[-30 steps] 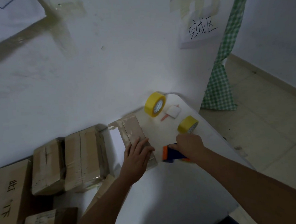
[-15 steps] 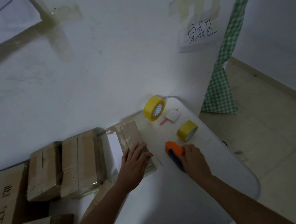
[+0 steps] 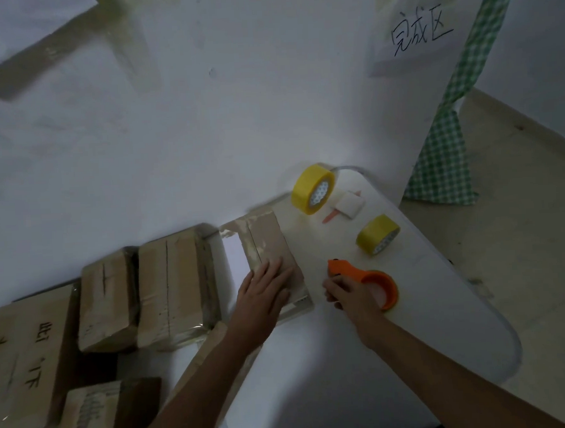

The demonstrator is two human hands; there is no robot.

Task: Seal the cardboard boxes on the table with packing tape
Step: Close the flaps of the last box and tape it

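Desk (image 3: 427, 320), rounded right edge bare.
Left hand (image 3: 265, 290) flat on box (image 3: 269, 244); right hand (image 3: 347, 292) grips dispenser (image 3: 363, 275); two yellow rolls (image 3: 312, 188).

Two bare forearms come into view from the near edge. No sleeve shows on either of them. The left hand (image 3: 262, 293) and the right hand (image 3: 350, 292) wear no glove, no ring, and no watch or band at the wrists.
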